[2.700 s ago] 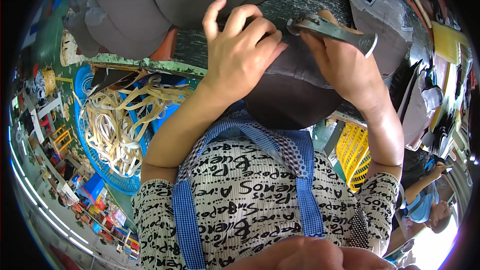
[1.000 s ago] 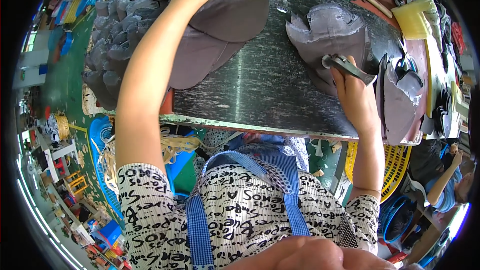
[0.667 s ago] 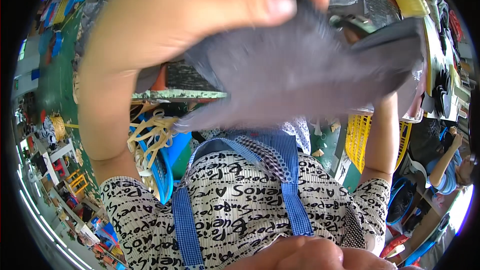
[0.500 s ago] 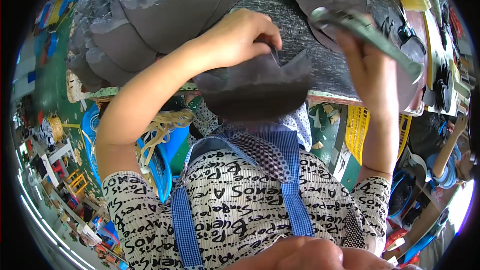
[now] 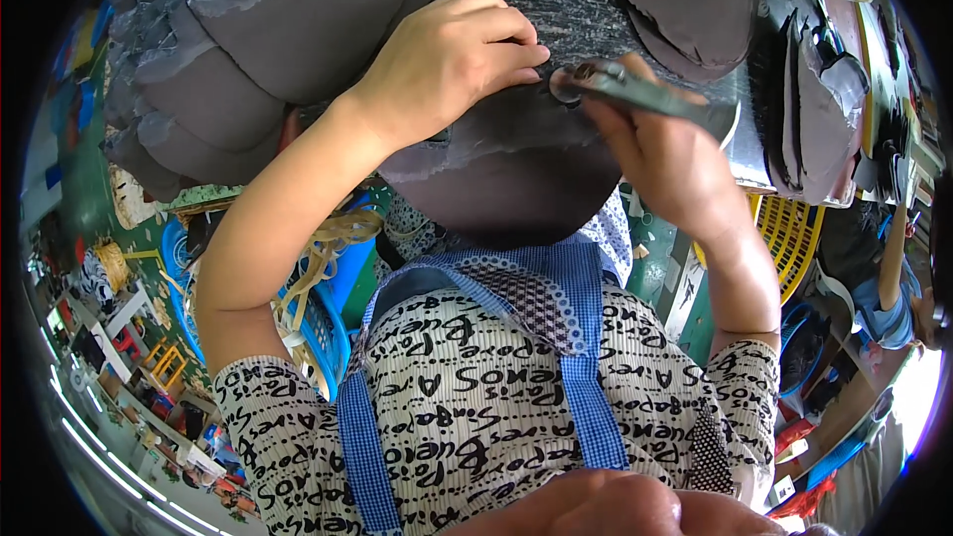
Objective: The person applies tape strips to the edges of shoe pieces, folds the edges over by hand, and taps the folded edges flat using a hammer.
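A dark grey-brown curved piece (image 5: 536, 189) of sheet material, like a shoe upper, lies at the table's near edge and hangs over it. My left hand (image 5: 467, 50) rests at its far edge, thumb and fingertips pinched together; what is between them is too small to make out. Closed in my right hand (image 5: 670, 159) is a metal hammer (image 5: 645, 94), partly blurred, its round face close to the piece's far edge beside my left fingertips. Whether the face touches the piece I cannot tell.
Overlapping stacks of similar dark pieces (image 5: 288, 30) cover the table's left side. More pieces (image 5: 685, 0) lie at the far right, others (image 5: 809, 109) nearer the right edge. Below stand a blue basket (image 5: 323, 328) and a yellow basket (image 5: 789, 238). A person (image 5: 884, 298) is at the right.
The hammer has come left and down, its round face now by my left fingertips. My left hand has shifted slightly left and away, and the piece's far edge now lies flatter.
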Available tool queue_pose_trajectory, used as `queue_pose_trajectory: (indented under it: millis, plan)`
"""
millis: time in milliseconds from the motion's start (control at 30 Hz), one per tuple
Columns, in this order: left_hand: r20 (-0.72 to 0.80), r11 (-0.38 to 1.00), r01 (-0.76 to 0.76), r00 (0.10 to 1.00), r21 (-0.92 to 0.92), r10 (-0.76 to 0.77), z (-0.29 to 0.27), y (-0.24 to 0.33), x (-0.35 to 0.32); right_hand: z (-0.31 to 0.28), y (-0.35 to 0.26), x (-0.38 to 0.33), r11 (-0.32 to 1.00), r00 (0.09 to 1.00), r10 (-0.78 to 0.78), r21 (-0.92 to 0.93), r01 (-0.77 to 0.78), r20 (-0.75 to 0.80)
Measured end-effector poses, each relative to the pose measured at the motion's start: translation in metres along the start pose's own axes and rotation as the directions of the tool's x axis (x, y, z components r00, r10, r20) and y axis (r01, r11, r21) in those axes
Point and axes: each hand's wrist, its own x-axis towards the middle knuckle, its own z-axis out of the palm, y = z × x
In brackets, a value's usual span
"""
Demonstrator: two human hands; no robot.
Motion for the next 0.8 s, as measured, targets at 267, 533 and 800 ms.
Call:
queue_pose_trajectory:
  millis: [267,533,800]
  plan:
    - [-0.046,0.999,-0.043,0.998,0.019,0.044,0.003,-0.002,-0.003,-0.002,0.001,0.011,0.982,0.980,-0.190,-0.017,0.190,-0.064]
    - [-0.033,0.994,0.108,0.994,0.004,-0.108,-0.003,0.001,-0.005,-0.002,0.004,0.015,0.997,0.997,-0.072,0.023,0.073,-0.042]
    - [-0.089,0.974,0.023,0.996,0.224,-0.003,0.000,0.014,-0.007,-0.003,0.003,0.029,0.986,0.993,-0.116,-0.123,0.111,-0.032]
